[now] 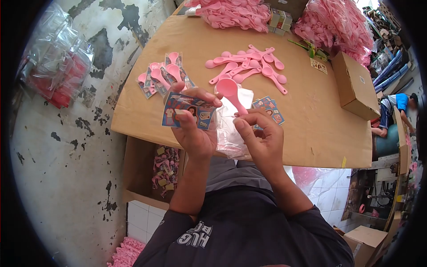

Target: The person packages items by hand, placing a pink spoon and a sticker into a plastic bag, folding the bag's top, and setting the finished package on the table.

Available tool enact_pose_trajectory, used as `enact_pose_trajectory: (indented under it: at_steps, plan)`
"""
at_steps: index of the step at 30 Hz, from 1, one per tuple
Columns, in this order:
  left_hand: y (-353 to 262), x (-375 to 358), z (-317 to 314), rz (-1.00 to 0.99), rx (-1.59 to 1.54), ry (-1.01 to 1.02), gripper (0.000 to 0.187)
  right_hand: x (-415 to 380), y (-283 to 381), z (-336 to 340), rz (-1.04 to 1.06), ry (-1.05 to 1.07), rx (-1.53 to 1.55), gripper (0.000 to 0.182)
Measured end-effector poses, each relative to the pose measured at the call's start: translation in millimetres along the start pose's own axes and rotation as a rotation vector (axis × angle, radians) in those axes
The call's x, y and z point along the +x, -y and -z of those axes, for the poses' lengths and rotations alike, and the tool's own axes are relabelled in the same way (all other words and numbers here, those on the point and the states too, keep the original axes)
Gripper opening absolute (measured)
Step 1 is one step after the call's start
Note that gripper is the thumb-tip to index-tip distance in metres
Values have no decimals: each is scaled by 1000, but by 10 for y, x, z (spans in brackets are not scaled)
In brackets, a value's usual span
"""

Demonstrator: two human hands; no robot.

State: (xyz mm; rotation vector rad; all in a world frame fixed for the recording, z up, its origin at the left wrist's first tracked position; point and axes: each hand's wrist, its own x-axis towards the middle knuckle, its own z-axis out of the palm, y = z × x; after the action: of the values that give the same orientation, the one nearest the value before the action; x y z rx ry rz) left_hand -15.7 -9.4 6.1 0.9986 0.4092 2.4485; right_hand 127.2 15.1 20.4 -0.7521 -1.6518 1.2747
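Observation:
Between the fingers and thumb of my left hand is a printed card, blue with small pictures. My right hand pinches the handle end of a pink measuring spoon, its bowl pointing up and away. Below the spoon lies a stack of clear plastic bags. More printed cards sit partly behind my right hand. A loose pile of pink spoons is beyond my hands. To the left, several spoons lie with cards in clear bags.
Big bags of pink spoons stand along the far edge of the brown table. A cardboard box and green-handled scissors are at the right. An open carton holding packed spoons is below left. Another person sits far right.

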Motion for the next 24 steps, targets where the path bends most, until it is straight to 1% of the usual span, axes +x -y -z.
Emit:
enact_pose_trajectory:
  at_steps: [2, 4, 8, 10, 11, 14, 17, 18, 20, 24]
  plan:
    - [21, -22, 6, -26, 35, 6, 60, -15, -21, -22, -47, -5, 25, 17]
    - [32, -31, 20, -42, 97, -12, 60, -14, -50, -36, -90, -6, 165, 13]
    - [4, -28, 16, -54, 150, -80, 56, -11, -67, -53, -26, -72, 191, 11]
    - [-8, -7, 43, -4, 112, -289, 53, -25, -100, -64, 136, -136, 106, 9]
    - [-12, 9, 67, -5, 112, -291, 53, -42, -108, -62, 136, -134, 105, 9]
    - [-26, 84, 194, 122, -106, -434, 45, -96, -115, -8, 186, -133, 139, 10]
    - [-70, 142, 339, 154, -176, -429, 43, -97, -132, 177, -67, 1, 130, 17]
    - [-87, 149, 360, 150, -175, -433, 43, -103, -160, 239, -68, 6, 129, 17]
    - [-115, 163, 369, 120, -174, -395, 44, -120, -213, 338, -155, 50, 94, 18]
    - [-132, 181, 366, 71, -131, -344, 44, -189, -147, 434, -214, 79, 111, 19]
